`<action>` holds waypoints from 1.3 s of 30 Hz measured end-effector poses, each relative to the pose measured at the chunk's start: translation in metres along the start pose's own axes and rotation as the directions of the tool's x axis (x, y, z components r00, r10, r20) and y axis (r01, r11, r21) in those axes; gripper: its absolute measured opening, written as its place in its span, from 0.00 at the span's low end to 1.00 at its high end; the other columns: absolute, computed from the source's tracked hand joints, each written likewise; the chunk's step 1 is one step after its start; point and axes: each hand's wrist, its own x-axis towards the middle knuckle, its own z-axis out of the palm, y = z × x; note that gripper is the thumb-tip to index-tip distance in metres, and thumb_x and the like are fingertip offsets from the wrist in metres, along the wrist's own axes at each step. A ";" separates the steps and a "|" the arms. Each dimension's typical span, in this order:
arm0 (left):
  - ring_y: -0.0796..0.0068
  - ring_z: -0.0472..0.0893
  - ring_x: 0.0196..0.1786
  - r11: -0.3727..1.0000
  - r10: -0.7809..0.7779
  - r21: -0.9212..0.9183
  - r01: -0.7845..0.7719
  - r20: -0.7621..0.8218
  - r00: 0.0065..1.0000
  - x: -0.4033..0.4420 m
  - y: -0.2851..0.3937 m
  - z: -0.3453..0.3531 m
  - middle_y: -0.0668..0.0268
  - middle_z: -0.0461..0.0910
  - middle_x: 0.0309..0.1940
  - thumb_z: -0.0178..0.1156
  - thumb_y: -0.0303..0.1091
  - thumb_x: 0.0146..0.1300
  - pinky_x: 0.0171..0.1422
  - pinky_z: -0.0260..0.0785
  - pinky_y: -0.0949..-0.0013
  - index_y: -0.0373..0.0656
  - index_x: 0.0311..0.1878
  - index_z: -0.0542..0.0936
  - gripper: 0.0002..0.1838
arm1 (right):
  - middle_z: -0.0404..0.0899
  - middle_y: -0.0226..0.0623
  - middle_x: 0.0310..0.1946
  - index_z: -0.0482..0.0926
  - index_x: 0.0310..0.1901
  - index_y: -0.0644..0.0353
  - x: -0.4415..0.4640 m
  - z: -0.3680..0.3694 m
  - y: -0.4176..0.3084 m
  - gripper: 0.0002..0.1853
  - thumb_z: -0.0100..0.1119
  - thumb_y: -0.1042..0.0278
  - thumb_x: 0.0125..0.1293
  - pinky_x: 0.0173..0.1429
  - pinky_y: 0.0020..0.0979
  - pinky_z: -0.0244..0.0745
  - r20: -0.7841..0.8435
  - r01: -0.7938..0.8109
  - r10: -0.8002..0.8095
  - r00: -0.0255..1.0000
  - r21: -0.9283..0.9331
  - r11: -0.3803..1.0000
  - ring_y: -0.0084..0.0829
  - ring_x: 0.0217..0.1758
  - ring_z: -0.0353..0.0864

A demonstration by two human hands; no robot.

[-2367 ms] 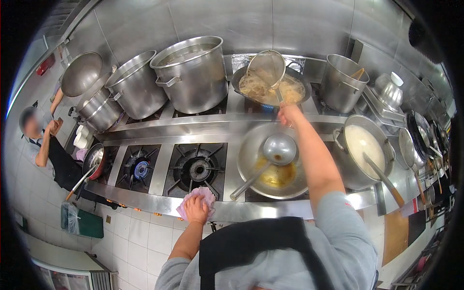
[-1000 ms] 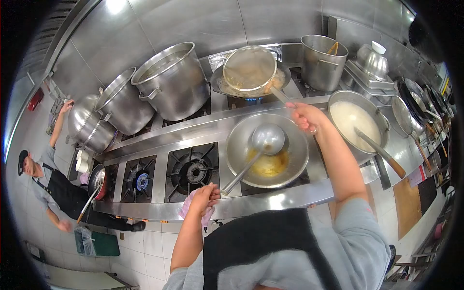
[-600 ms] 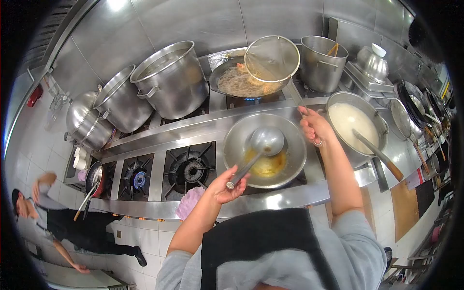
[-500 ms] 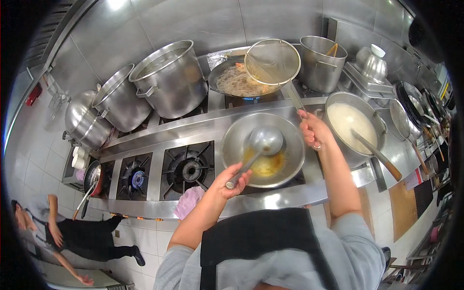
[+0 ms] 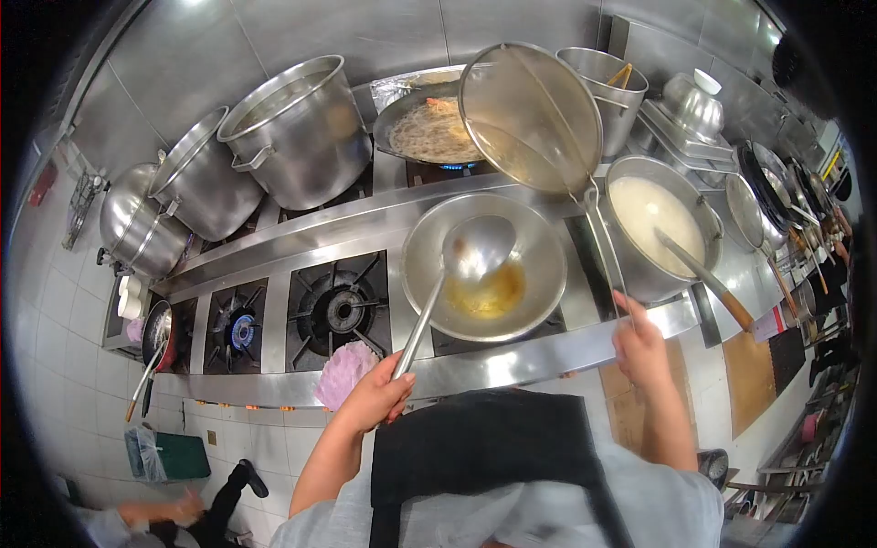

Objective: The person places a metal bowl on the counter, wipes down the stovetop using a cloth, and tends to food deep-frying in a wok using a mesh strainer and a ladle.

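My left hand (image 5: 379,395) is closed around the handle of a metal ladle (image 5: 480,247), whose bowl is over the front wok (image 5: 429,306) with yellowish liquid in it. My right hand (image 5: 639,342) grips the long handle of a round mesh strainer (image 5: 533,119). The strainer is raised, partly in front of the rear wok (image 5: 388,119), where pale food bubbles in liquid over a blue flame. Beside my left hand, a crumpled pink cloth (image 5: 343,373) lies on the stove's front edge.
Large stockpots (image 5: 306,146) stand at the back left. A pot of whitish liquid (image 5: 653,215) with a ladle is at right. One front burner (image 5: 242,333) burns blue beside a small pan (image 5: 158,338). Another person's arm (image 5: 164,511) shows at lower left.
My left hand has left the cloth and taken hold of the ladle handle. My right hand has drawn the strainer back from the rear wok toward me. The other person has moved down and left.
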 end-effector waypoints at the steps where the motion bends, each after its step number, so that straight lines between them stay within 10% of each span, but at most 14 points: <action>1: 0.85 0.62 0.14 1.000 -0.003 -0.004 0.003 0.004 1.000 -0.003 -0.004 -0.002 0.74 0.62 0.20 0.50 0.34 0.67 0.17 0.57 0.78 0.44 0.69 0.56 0.28 | 0.71 0.35 0.18 0.65 0.62 0.57 -0.008 -0.002 0.014 0.23 0.43 0.75 0.65 0.19 0.23 0.64 -0.060 0.005 -0.012 0.998 -0.123 0.992 0.24 0.14 0.69; 4: 0.86 0.62 0.16 0.999 0.034 0.031 -0.032 -0.035 0.999 -0.008 -0.018 -0.002 0.75 0.63 0.20 0.51 0.33 0.67 0.20 0.56 0.79 0.43 0.68 0.57 0.28 | 0.79 0.50 0.28 0.69 0.60 0.55 -0.038 0.008 0.064 0.22 0.45 0.76 0.64 0.35 0.33 0.75 0.043 0.312 -0.363 0.931 -0.610 0.728 0.43 0.28 0.81; 7: 0.88 0.62 0.18 0.977 0.164 0.138 -0.161 -0.009 0.986 0.004 -0.044 -0.007 0.76 0.63 0.20 0.52 0.33 0.67 0.21 0.56 0.81 0.43 0.67 0.58 0.27 | 0.79 0.45 0.31 0.70 0.60 0.55 -0.059 0.009 0.049 0.22 0.47 0.77 0.63 0.43 0.31 0.72 0.073 0.042 0.002 0.997 -0.599 0.800 0.29 0.33 0.77; 12: 0.88 0.61 0.19 0.999 -0.010 -0.049 0.005 -0.095 0.995 -0.003 -0.037 -0.008 0.77 0.63 0.20 0.51 0.32 0.67 0.21 0.53 0.81 0.42 0.66 0.59 0.25 | 0.79 0.46 0.32 0.71 0.60 0.54 -0.061 0.007 0.045 0.22 0.46 0.77 0.64 0.42 0.30 0.72 0.041 0.139 -0.147 0.988 -0.634 0.761 0.31 0.32 0.78; 14: 0.88 0.60 0.19 0.997 0.001 -0.078 -0.005 -0.052 0.999 -0.004 -0.033 -0.012 0.77 0.62 0.20 0.51 0.31 0.67 0.21 0.53 0.81 0.42 0.65 0.60 0.25 | 0.76 0.60 0.39 0.71 0.58 0.57 -0.058 0.014 0.040 0.21 0.48 0.76 0.62 0.46 0.40 0.74 -0.076 -0.013 -0.029 0.997 -0.498 0.867 0.55 0.42 0.78; 21: 0.88 0.57 0.17 0.989 0.039 -0.146 -0.025 0.094 0.995 0.020 -0.048 -0.012 0.77 0.60 0.20 0.50 0.30 0.67 0.19 0.51 0.80 0.42 0.65 0.59 0.24 | 0.76 0.59 0.32 0.70 0.60 0.50 -0.062 0.018 0.062 0.23 0.49 0.77 0.62 0.41 0.35 0.73 0.072 0.211 -0.216 0.974 -0.639 0.740 0.50 0.34 0.80; 26: 0.86 0.61 0.16 0.964 -0.080 -0.246 0.102 0.097 0.992 0.027 -0.019 -0.009 0.74 0.63 0.21 0.49 0.35 0.68 0.17 0.54 0.80 0.43 0.59 0.64 0.18 | 0.76 0.41 0.22 0.70 0.61 0.52 -0.056 0.010 0.067 0.22 0.47 0.76 0.65 0.29 0.27 0.71 0.014 0.124 -0.131 0.991 -0.429 0.895 0.27 0.21 0.75; 28: 0.86 0.64 0.16 0.806 -0.137 -0.549 0.220 0.189 0.972 0.036 -0.014 -0.011 0.72 0.64 0.22 0.49 0.39 0.68 0.16 0.56 0.81 0.43 0.56 0.66 0.17 | 0.70 0.30 0.18 0.68 0.62 0.54 -0.054 0.011 0.052 0.21 0.43 0.76 0.67 0.20 0.21 0.63 -0.025 -0.072 0.068 0.997 -0.195 0.978 0.17 0.14 0.66; 32: 0.86 0.64 0.17 0.609 -0.117 -0.708 0.359 0.367 0.923 0.066 -0.019 -0.026 0.73 0.64 0.23 0.49 0.42 0.69 0.17 0.58 0.83 0.41 0.57 0.66 0.19 | 0.67 0.29 0.17 0.65 0.64 0.55 -0.042 0.023 0.039 0.22 0.41 0.76 0.68 0.14 0.20 0.58 -0.006 -0.096 0.097 0.995 0.032 0.995 0.17 0.10 0.61; 36: 0.86 0.66 0.18 0.621 -0.096 -0.694 0.364 0.393 0.914 0.081 -0.022 -0.036 0.71 0.68 0.25 0.49 0.45 0.69 0.17 0.59 0.83 0.40 0.52 0.70 0.19 | 0.67 0.30 0.17 0.63 0.63 0.59 -0.026 0.031 0.020 0.22 0.40 0.75 0.68 0.12 0.21 0.58 0.044 -0.089 0.082 0.996 0.186 0.978 0.18 0.09 0.60; 39: 0.83 0.70 0.18 0.910 -0.181 -0.366 0.195 0.075 0.981 0.081 -0.034 -0.049 0.67 0.74 0.30 0.50 0.48 0.68 0.18 0.62 0.79 0.38 0.47 0.74 0.20 | 0.67 0.30 0.17 0.63 0.63 0.61 -0.007 0.040 0.006 0.21 0.40 0.74 0.67 0.11 0.21 0.57 0.036 -0.064 0.056 0.998 0.280 0.958 0.18 0.08 0.59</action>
